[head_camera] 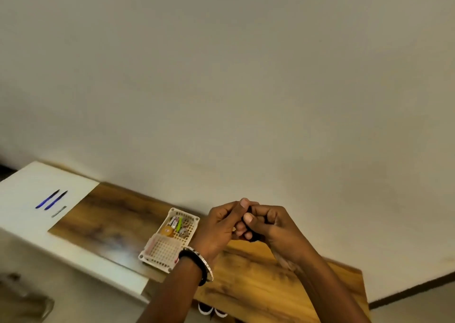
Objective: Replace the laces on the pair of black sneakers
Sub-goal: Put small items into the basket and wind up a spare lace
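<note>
View tilted up: plain off-white wall (221, 76) fills most of the frame, and the table (110, 214) runs as a slanted band from left to lower right, flush against the wall. Table top is glossy brown wood grain with a patch of glare near the middle; its left end and near edge are white (27, 187). On the white end lie two blue pens (51, 199), parallel and just apart, with a small grey stick (59, 211) just beside them. A cream perforated basket (157, 261) sits on the wood near the table's near edge; its far compartment holds small mixed items, among them an orange round piece and a green stick. Left hand (221, 226) and right hand (273, 226) are raised together above the table's far edge, touching each other, fingers curled inward and thumbs up. Between them they pinch a small dark item (249, 209); mostly hidden, cannot tell whether it is a lace. Left wrist carries a black band and a pale bangle (206, 266). Sneakers (205, 308) are on the floor below the near table edge at the bottom of the frame; only two white toe tips show, the rest hidden by the table and the left forearm. A dark skirting strip (406, 295) runs along the wall base at lower right, above pale floor (423, 313). Lower left corner is blurred; contents not readable.
</note>
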The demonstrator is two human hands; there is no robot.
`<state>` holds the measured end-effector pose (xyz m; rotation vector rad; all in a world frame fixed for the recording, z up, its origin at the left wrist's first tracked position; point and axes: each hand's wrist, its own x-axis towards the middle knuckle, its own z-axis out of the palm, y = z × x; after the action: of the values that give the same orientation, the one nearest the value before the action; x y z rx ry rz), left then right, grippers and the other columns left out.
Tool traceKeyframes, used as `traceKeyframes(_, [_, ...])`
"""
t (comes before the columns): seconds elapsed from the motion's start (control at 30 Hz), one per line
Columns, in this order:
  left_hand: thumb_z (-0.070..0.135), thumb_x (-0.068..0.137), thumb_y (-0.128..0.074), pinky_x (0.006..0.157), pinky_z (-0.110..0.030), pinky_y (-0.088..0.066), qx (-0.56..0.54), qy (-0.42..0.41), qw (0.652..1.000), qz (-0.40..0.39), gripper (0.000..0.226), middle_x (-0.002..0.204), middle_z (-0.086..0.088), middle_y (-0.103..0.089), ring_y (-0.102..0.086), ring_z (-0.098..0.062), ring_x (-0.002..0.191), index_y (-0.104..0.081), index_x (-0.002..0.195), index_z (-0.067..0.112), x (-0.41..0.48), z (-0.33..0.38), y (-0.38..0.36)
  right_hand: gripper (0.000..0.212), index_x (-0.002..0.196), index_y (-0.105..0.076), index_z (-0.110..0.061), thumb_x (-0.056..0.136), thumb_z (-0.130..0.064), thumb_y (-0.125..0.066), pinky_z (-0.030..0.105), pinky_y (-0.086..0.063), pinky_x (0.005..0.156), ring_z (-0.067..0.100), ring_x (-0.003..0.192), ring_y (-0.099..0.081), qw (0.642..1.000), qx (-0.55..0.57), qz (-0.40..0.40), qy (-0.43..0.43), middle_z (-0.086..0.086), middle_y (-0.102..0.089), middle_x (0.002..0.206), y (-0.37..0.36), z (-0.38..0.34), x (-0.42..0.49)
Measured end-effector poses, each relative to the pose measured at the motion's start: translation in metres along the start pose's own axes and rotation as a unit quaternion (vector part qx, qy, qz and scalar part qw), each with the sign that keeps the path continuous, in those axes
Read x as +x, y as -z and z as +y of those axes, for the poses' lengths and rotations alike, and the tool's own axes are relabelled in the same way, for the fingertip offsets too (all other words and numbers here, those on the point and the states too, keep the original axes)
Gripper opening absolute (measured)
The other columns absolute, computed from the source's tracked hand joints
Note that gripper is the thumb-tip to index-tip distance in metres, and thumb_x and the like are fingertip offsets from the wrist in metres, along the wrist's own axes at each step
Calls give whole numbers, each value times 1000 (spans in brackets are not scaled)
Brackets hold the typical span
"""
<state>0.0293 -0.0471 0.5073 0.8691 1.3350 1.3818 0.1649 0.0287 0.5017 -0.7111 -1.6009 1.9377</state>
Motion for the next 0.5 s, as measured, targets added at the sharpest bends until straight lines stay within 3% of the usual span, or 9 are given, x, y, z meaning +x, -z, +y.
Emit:
traceKeyframes(0.07, [43, 94, -61, 75, -39, -55, -27, 39, 998, 44, 33, 77, -18, -59, -59, -26, 70, -77, 104, 16, 0, -16, 11, 22, 96, -75, 7, 90, -13, -68, 28, -54, 68, 21, 68, -64, 997, 31, -26, -66, 20, -71, 83, -6, 14, 11])
traceKeyframes(0.2, [44, 89, -63, 61, -26, -52, -73, 96, 988, 92, 33, 88, -10, -75, -60, -17, 68, -79, 99, 16, 4, -39, 40, 30, 112, -69, 13, 88, -4, -70, 31, -57, 78, 24, 77, -68, 975, 107, -62, -183, 32, -68, 107, -22, 38, 37])
traceKeyframes(0.37, [39, 97, -55, 61, -23, -50, -91, 110, 984, 111, 32, 85, -7, -74, -59, -10, 63, -78, 97, 17, 10, -59, 90, 15, 96, -76, 8, 84, 0, -72, 28, -55, 70, 22, 72, -64, 959, 91, -68, -259, 21, -70, 94, -58, 65, 82])
traceKeyframes(0.43, [36, 101, -50, 61, -23, -51, -87, 111, 982, 121, 35, 76, -2, -73, -63, -8, 63, -76, 95, 13, 17, -67, 115, 22, 99, -75, 8, 82, -5, -74, 30, -52, 74, 21, 77, -63, 957, 84, -78, -267, 18, -70, 107, -77, 77, 102])
traceKeyframes(0.5, [37, 102, -47, 67, -29, -56, -64, 110, 981, 143, 38, 84, -5, -75, -72, -15, 78, -75, 97, 13, 26, -77, 142, 29, 107, -75, 6, 82, -9, -75, 30, -49, 82, 14, 94, -68, 957, 42, -64, -281, 2, -72, 123, -96, 88, 122])
